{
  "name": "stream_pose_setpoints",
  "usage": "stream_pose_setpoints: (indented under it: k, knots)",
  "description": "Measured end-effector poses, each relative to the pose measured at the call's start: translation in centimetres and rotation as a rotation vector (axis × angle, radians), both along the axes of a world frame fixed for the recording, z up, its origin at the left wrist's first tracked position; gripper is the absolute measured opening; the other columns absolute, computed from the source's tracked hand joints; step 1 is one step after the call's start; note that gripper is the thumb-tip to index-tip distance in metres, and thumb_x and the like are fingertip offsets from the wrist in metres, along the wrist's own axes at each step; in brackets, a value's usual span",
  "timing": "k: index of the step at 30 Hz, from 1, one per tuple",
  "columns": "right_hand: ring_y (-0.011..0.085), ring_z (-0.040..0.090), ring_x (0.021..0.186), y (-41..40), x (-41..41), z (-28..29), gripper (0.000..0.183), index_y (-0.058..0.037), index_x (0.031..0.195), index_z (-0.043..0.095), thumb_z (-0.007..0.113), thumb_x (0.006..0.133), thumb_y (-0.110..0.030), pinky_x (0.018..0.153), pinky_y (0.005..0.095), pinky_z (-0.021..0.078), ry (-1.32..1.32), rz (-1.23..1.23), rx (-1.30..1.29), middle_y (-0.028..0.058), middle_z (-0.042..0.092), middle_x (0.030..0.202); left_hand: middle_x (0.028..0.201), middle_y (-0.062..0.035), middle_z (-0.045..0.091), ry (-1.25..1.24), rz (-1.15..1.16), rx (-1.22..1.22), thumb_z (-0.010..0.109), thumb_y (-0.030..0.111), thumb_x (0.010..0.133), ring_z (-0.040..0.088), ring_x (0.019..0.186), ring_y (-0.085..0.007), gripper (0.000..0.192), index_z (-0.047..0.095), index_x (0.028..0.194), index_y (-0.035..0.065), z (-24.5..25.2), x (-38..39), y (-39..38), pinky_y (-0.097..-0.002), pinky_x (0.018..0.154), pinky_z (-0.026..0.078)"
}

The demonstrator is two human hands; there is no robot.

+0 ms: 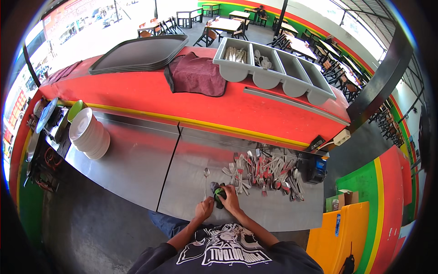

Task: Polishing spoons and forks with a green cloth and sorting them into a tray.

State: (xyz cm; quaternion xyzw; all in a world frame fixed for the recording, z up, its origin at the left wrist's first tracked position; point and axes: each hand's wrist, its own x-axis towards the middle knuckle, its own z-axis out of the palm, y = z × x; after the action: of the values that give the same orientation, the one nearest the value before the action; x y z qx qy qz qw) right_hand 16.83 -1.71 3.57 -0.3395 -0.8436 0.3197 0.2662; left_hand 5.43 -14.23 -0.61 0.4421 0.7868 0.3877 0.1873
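My left hand (204, 209) is closed around the lower handle of a metal spoon (206, 172), whose bowl points away from me over the steel counter (133, 150). Just beside it, my right hand (230, 199) grips a bunched dark grey and green cloth (219, 192). Fingers hide part of the cloth and the end of the spoon handle. Beyond my right hand a loose heap of forks and spoons (270, 169) covers the counter, forks mostly on its left side.
White plates (89, 137) and green bowls (76, 110) are stacked at left. On the red ledge (143, 92) rest black trays (140, 51), a maroon cloth (200, 75) and a grey cutlery holder (273, 68), partly filled. A black device (316, 169) stands right of the heap.
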Motion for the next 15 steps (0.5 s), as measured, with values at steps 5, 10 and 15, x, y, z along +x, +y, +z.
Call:
stream_pose_setpoints:
  k: [5,10,15]
  knots:
    - [0.0371,0.062,0.098,0.2,-0.4,0.0,0.051,-0.0080,0.125,0.055,0.075,0.078,-0.007,0.081,0.0426,0.0524,-0.104,0.027,-0.021,0.0148,0.055,0.112,0.069,-0.0210,0.066,0.031,-0.028,0.008,0.054,0.030,0.097,0.065,0.065,-0.0445,0.017,0.061,0.105,0.0166,1.4,0.1,0.2,-0.0553,0.057,0.050]
    - [0.0362,0.063,0.094,0.7,-1.1,0.1,0.051,-0.0100,0.122,0.057,0.075,0.074,-0.004,0.077,0.0426,0.0526,-0.045,0.025,0.028,0.0124,0.059,0.104,0.061,-0.0194,0.063,0.188,-0.059,-0.085,0.057,0.028,0.095,0.064,0.058,-0.0420,0.015,0.062,0.104,0.0176,1.8,-0.3,0.4,-0.0544,0.053,0.050]
    - [0.0369,0.063,0.093,0.8,-0.8,-0.7,0.050,-0.0100,0.119,0.058,0.075,0.072,-0.009,0.076,0.0432,0.0529,-0.025,-0.017,-0.019,0.0125,0.059,0.104,0.055,-0.0160,0.061,0.227,-0.073,0.044,0.062,0.024,0.089,0.063,0.051,-0.0390,0.012,0.063,0.099,0.0177,1.3,-0.9,0.3,-0.0507,0.048,0.050]
